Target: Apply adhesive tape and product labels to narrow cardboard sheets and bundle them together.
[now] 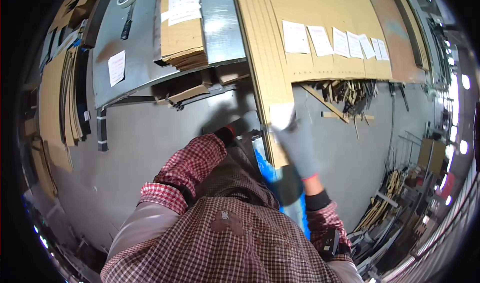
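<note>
Checked cloth (270, 240), gloved right hand (298, 145), creased cardboard (267, 58)

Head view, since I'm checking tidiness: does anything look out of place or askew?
Yes: thin tan and dark strips past the near edge of the flat tan cardboard sheet lie jumbled, crossing at many angles; one long tan strip juts out slantwise.

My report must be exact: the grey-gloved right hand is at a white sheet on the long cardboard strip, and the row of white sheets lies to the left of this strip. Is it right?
Not quite: in the head view, the row of white sheets lies to the right of the long cardboard strip, where the right hand is at a white sheet.
</note>
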